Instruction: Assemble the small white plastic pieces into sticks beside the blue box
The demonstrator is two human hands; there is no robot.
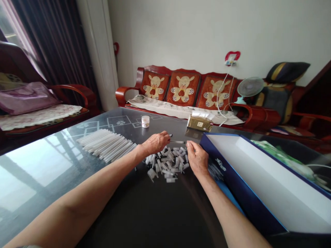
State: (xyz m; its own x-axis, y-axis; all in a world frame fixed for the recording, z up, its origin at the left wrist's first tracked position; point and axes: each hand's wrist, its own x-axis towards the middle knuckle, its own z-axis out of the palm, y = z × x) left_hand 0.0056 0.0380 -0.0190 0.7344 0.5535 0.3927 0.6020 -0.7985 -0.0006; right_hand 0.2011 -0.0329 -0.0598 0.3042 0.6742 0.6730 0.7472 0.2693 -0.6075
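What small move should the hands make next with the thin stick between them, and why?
Probably lift the thin stick slightly clear of the pile of small clear pieces: the left hand and right hand seem to pinch its ends just above the loose pile.

**Side daylight, glare on the glass**

Soft daylight comes in from the window beside the dark brown curtain [51, 44] at upper left, and the room is moderately bright. The glossy black glass-topped table [155, 213] mirrors it as pale, washed-out patches along its left side. The left hand [155, 143] and right hand [198, 158] are evenly lit, with only faint shadows. Wide-angle distortion stretches the edges and skews the white-lined blue cardboard box [258, 193]. Fine detail looks slightly soft.
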